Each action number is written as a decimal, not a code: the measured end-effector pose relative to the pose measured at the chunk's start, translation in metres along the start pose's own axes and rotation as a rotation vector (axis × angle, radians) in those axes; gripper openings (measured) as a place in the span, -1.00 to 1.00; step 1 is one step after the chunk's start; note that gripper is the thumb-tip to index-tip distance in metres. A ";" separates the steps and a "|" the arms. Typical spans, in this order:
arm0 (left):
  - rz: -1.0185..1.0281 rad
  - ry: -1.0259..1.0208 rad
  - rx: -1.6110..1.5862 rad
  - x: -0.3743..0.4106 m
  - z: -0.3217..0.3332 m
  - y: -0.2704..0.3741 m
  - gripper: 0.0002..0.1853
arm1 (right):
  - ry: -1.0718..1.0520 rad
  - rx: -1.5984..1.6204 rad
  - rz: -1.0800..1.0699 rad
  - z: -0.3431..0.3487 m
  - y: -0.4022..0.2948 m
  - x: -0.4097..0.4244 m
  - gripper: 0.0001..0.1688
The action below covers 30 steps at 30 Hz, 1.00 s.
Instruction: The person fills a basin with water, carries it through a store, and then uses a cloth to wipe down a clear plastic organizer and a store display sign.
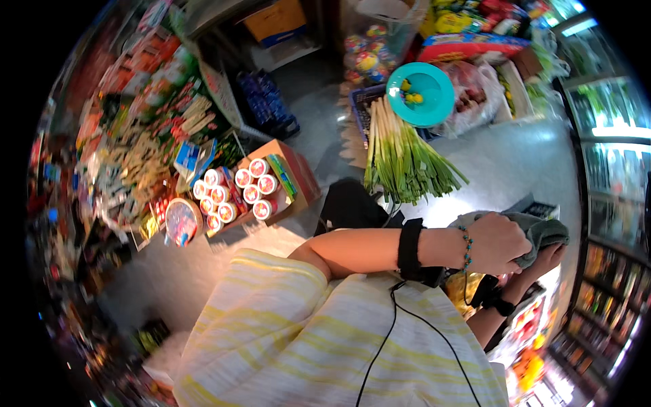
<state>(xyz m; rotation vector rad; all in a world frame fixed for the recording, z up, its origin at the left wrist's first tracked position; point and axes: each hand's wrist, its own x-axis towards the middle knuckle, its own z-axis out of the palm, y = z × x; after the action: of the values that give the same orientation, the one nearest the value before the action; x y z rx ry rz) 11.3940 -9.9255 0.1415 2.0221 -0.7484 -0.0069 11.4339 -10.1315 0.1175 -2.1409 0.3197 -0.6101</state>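
A grey-green cloth [548,232] is bunched between my two hands at the right. My left hand [496,241] reaches across my body and grips the cloth's near side in a closed fist. A beaded bracelet and a black strap circle that arm. My right hand [548,258] holds the cloth from below and to the right, its fingers partly hidden under the fabric. A black band with a small device sits on the right wrist. Beneath the arms, yellow packaging [464,290] is partly covered from sight.
Green leeks [407,157] fan out ahead beside a turquoise basin [445,96] with small yellow items. Tubs with red-printed lids [258,168] stand on a cardboard box [297,173] at left. Glass-door coolers [613,168] line the right. Black cables [394,315] hang over my striped clothing.
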 end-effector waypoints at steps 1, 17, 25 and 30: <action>-0.025 0.054 0.015 0.011 -0.009 -0.008 -0.72 | -0.036 0.134 -0.041 0.016 -0.002 0.019 -0.67; -0.244 0.373 -0.060 0.038 -0.256 -0.233 -0.75 | -0.524 0.452 0.045 0.335 -0.130 0.067 -0.63; -0.481 0.601 -0.069 -0.013 -0.391 -0.313 -0.71 | -0.797 0.448 -0.154 0.501 -0.254 0.050 -0.68; -0.589 0.634 0.038 -0.042 -0.433 -0.325 -0.70 | -0.803 0.473 -0.200 0.555 -0.305 0.025 -0.66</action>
<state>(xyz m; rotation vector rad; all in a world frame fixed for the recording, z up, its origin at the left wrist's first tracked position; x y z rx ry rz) 11.6502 -9.4474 0.1138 2.0413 0.2498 0.2941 11.7527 -9.5846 0.0890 -1.7851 -0.4428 0.1010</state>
